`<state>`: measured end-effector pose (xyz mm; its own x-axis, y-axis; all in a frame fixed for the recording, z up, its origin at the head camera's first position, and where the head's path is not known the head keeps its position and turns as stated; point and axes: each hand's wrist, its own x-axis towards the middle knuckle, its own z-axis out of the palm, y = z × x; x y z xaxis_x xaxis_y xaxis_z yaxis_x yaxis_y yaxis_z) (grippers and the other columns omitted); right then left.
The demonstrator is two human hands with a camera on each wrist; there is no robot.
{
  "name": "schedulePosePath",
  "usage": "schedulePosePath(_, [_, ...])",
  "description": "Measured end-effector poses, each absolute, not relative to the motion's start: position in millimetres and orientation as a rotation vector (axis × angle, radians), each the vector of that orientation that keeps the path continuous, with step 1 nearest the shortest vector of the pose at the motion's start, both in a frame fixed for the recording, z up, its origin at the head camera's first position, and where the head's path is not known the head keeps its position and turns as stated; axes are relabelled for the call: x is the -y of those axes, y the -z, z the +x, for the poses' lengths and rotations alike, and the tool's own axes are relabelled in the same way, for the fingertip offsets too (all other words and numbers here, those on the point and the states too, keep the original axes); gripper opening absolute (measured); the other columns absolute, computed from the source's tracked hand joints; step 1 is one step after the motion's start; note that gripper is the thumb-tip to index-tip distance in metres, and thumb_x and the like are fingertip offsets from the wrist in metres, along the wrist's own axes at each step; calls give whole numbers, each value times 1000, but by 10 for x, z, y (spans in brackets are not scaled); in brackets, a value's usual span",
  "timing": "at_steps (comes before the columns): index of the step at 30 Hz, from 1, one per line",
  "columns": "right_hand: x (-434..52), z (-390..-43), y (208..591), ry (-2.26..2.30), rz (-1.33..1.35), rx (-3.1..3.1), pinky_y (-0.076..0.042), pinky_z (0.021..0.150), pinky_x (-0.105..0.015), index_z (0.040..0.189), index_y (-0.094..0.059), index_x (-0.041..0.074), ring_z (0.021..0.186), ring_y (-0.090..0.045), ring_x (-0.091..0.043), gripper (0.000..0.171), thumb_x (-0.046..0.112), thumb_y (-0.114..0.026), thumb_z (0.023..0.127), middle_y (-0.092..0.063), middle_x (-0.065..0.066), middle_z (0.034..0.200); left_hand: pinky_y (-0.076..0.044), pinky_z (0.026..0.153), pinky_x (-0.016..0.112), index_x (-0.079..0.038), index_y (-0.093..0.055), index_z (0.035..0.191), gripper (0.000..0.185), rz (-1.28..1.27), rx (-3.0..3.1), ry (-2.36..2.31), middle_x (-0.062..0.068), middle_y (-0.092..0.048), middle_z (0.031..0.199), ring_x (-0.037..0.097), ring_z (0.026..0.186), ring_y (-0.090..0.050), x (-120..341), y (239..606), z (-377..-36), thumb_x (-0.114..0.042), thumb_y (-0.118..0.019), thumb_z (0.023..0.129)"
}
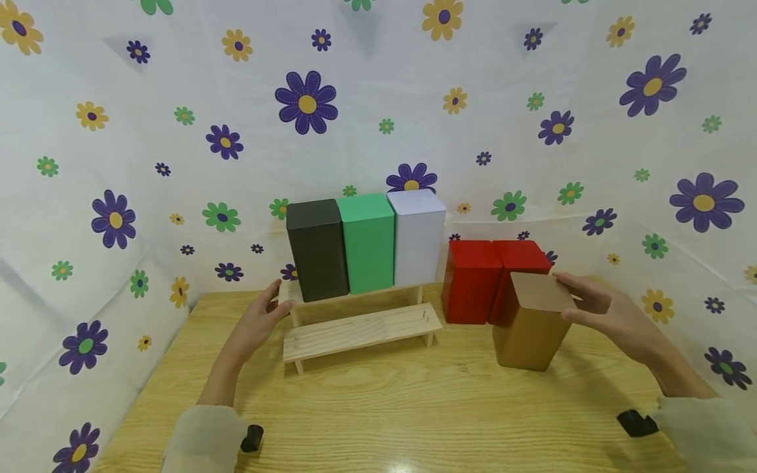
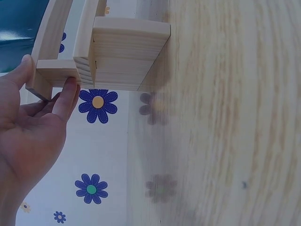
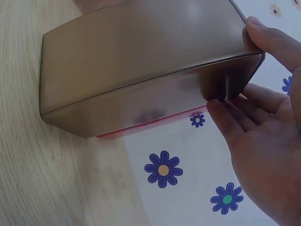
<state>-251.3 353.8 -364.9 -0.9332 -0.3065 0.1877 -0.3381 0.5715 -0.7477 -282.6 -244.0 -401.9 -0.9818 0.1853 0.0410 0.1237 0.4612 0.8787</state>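
Observation:
My left hand [image 1: 260,322] grips the left end of a two-tier wooden stand [image 1: 363,332], thumb at the front edge of the upper board and fingers beneath it. In the left wrist view the thumb and fingertips press against the stand's end pieces [image 2: 56,70]. On the upper board stand a black box [image 1: 319,253], a green box [image 1: 369,246] and a white box [image 1: 416,243], side by side. My right hand [image 1: 609,315] holds a gold box [image 1: 529,335] by its top right end, thumb on the near side, fingers around the far side [image 3: 277,117].
Two red boxes [image 1: 473,286] stand side by side right of the stand, the right one partly hidden behind the gold box. The lower board [image 1: 361,332] of the stand faces me. A flower-print cloth [image 1: 367,118] surrounds the wooden table [image 1: 378,420] at the back and sides.

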Motion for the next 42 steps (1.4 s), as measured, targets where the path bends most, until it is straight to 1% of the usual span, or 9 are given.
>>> schedulePosePath(4, [-3544, -2536, 3648, -1296, 572, 2764, -39, 84, -8, 144, -27, 25, 117, -36, 11, 60, 18, -55, 91, -29, -7, 146, -25, 103, 55, -18, -6, 147, 76, 279, -2650, -1570, 4, -6, 152, 36, 135, -19, 2503, 4179, -2942, -50, -44, 91])
schedulePosePath(7, [-3532, -2546, 3634, -1302, 603, 2756, -39, 85, -7, 144, -26, 23, 117, -35, 12, 61, 17, -55, 91, -29, -8, 146, -26, 103, 54, -18, -6, 148, 78, 278, -2672, -1557, 2, -7, 152, 36, 134, -20, 2524, 4235, -2980, -54, -44, 89])
schedulePosePath(9, [-3525, -2553, 3626, -1317, 626, 2753, -38, 85, -7, 145, -25, 21, 121, -35, 8, 61, 16, -54, 92, -28, -10, 146, -26, 102, 54, -19, -6, 148, 79, 272, -2678, -1557, 2, -7, 152, 35, 134, -21, 2527, 4242, -2985, -55, -44, 89])
schedulePosePath(13, [-3504, -2567, 3612, -1307, 621, 2782, -36, 86, -7, 146, -22, 21, 131, -32, -18, 61, 18, -53, 93, -26, -8, 148, -26, 102, 54, -19, -6, 148, 79, 265, -2682, -1550, 2, -8, 152, 36, 134, -21, 2528, 4236, -2983, -55, -44, 89])
schedulePosePath(15, [-3491, -2573, 3609, -1288, 603, 2802, -36, 86, -7, 146, -20, 22, 131, -30, -31, 62, 20, -52, 93, -25, -7, 148, -26, 102, 54, -19, -6, 148, 78, 267, -2678, -1547, 3, -7, 152, 36, 134, -21, 2522, 4221, -2974, -54, -44, 89])
schedulePosePath(17, [-3478, -2580, 3607, -1276, 594, 2812, -35, 86, -7, 146, -19, 21, 130, -28, -37, 62, 21, -52, 93, -25, -7, 148, -26, 102, 54, -18, -6, 147, 77, 268, -2664, -1555, 4, -7, 152, 36, 134, -20, 2508, 4190, -2951, -52, -45, 90])
schedulePosePath(24, [-3474, -2605, 3617, -1311, 595, 2800, -35, 87, -7, 146, -19, 18, 130, -26, -39, 62, 21, -51, 93, -24, -9, 148, -25, 102, 55, -11, -6, 147, 73, 273, -2627, -1585, 10, -6, 152, 39, 134, -19, 2409, 3974, -2787, -42, -45, 93])
schedulePosePath(39, [-3500, -2629, 3612, -1348, 577, 2814, -34, 85, -7, 147, -18, 21, 131, -25, -39, 62, 21, -50, 94, -22, -7, 149, -24, 103, 55, -11, -6, 147, 72, 251, -2628, -1570, 10, -6, 152, 39, 134, -18, 2381, 3920, -2745, -41, -44, 94])
schedulePosePath(42, [-3504, -2629, 3624, -1333, 575, 2814, -36, 86, -9, 146, -19, 23, 130, -26, -38, 61, 22, -50, 94, -24, -6, 148, -24, 103, 55, -11, -6, 147, 72, 255, -2622, -1575, 10, -6, 152, 39, 134, -17, 2381, 3921, -2745, -40, -44, 94])
